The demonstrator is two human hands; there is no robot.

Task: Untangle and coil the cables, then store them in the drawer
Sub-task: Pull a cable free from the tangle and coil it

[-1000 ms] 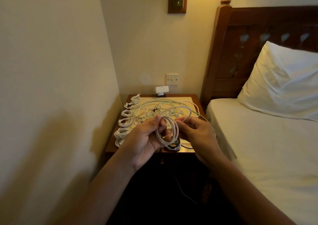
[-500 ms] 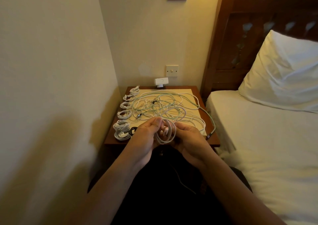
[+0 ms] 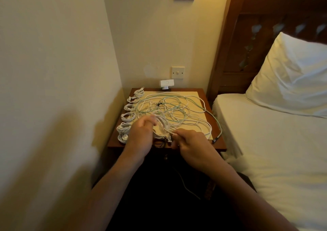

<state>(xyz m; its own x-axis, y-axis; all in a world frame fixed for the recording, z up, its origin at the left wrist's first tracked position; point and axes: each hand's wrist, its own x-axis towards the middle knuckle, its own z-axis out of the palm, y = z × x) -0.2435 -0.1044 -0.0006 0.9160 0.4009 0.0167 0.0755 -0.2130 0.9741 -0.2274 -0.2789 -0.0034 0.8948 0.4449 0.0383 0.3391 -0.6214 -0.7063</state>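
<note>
A tangle of white and pale green cables (image 3: 177, 110) lies spread on the wooden bedside table (image 3: 217, 142). Several small white coiled cables (image 3: 128, 117) stand in a row along the table's left edge. My left hand (image 3: 141, 135) grips a half-wound white cable coil (image 3: 161, 124) over the table's front. My right hand (image 3: 191, 144) pinches the loose strand of that same cable just right of the coil. A dark cable coil (image 3: 160, 141) lies on the table below the hands. The drawer front beneath the tabletop is in deep shadow.
A bed (image 3: 276, 142) with a white pillow (image 3: 290, 78) lies close on the right, and a wall (image 3: 53, 89) on the left. A small white device (image 3: 166, 83) stands at the table's back edge below a wall switch (image 3: 178, 72). A thin cable (image 3: 185, 186) hangs in front of the table.
Both hands have dropped lower toward the table front with the white coil. The right hand has drawn a little to the right along the strand. The camera has tilted down.
</note>
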